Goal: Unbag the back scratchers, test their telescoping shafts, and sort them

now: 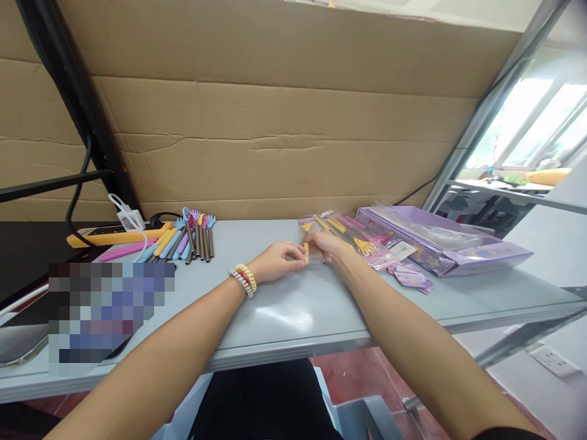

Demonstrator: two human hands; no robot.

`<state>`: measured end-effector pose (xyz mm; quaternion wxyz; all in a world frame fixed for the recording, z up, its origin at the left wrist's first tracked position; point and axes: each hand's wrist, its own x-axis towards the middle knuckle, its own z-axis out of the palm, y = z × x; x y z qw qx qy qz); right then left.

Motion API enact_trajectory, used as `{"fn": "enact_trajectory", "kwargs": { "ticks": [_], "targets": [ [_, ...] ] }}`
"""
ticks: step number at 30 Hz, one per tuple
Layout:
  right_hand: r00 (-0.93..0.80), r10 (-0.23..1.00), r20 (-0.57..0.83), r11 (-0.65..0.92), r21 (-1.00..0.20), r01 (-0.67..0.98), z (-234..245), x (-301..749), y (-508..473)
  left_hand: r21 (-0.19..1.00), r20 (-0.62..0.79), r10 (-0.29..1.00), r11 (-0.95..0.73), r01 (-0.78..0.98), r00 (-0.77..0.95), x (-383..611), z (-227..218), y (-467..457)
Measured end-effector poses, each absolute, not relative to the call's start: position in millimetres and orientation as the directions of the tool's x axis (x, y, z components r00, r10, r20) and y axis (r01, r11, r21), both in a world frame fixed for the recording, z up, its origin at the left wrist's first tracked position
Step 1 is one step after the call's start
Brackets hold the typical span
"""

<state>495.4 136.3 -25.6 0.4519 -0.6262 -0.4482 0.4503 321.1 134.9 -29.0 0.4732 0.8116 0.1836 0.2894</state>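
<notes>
A small yellow back scratcher (306,253) with a hand-shaped head stands between my hands, inside or against a clear plastic bag (315,259). My right hand (326,244) pinches the bag and scratcher from the right. From the left, my left hand (280,261) has its thumb and fingertips closed at the scratcher's lower end. Just right of my right hand lie bagged back scratchers (339,226) in yellow and pink. Purple printed cards (410,276) lie a bit farther right, below a white label.
Several loose back scratchers (197,238) with metal rods and coloured handles lie left, by a yellow power strip (114,237). An open purple box (426,238) with clear bags stands right. Cardboard (284,146) backs the grey table (284,330). A blurred patch covers something at left.
</notes>
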Motion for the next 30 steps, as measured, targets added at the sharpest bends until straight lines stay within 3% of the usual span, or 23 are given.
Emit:
{"fn": "enact_trajectory", "kwargs": {
  "ticks": [3, 7, 9, 14, 18, 23, 27, 30],
  "targets": [
    [0.163, 0.983, -0.080, -0.080, -0.997, -0.004, -23.5, 494.4, 133.8, 0.937, 0.244, 0.624, -0.350, -0.014, 0.743, 318.9, -25.3, 134.8],
    [0.014, 1.000, -0.003, -0.001, -0.992, -0.126, -14.9, 487.8, 124.4, 0.991, 0.130, 0.883, -0.125, -0.040, 0.452, 314.7, -19.0, 140.9],
    [-0.121, 0.993, -0.014, -0.026, -0.995, -0.100, -10.1, 481.5, 116.5, 0.994, 0.096, 0.925, -0.067, -0.090, 0.367, 313.1, -16.5, 143.4],
    [-0.479, 0.877, -0.041, -0.022, -0.999, 0.047, -1.9, 468.9, 98.8, 0.955, 0.175, 0.886, -0.047, -0.292, 0.429, 311.3, -13.3, 141.6],
    [-0.486, 0.870, -0.085, -0.007, -0.987, 0.160, -1.7, 473.7, 98.6, 0.928, 0.219, 0.911, -0.084, -0.362, 0.350, 311.9, -12.7, 141.9],
    [-0.502, 0.828, -0.249, -0.031, -0.915, 0.402, -3.2, 489.9, 102.4, 0.883, 0.201, 0.961, -0.093, -0.459, 0.192, 304.7, -10.0, 155.6],
    [-0.537, 0.815, -0.216, -0.038, -0.946, 0.323, -2.9, 497.5, 102.8, 0.809, 0.125, 0.991, -0.071, -0.584, 0.052, 289.6, -6.7, 169.5],
    [-0.510, 0.840, -0.184, -0.044, -0.961, 0.273, -4.8, 498.9, 104.9, 0.805, 0.100, 0.994, -0.051, -0.591, 0.051, 281.4, -7.3, 175.1]
  ]
}}
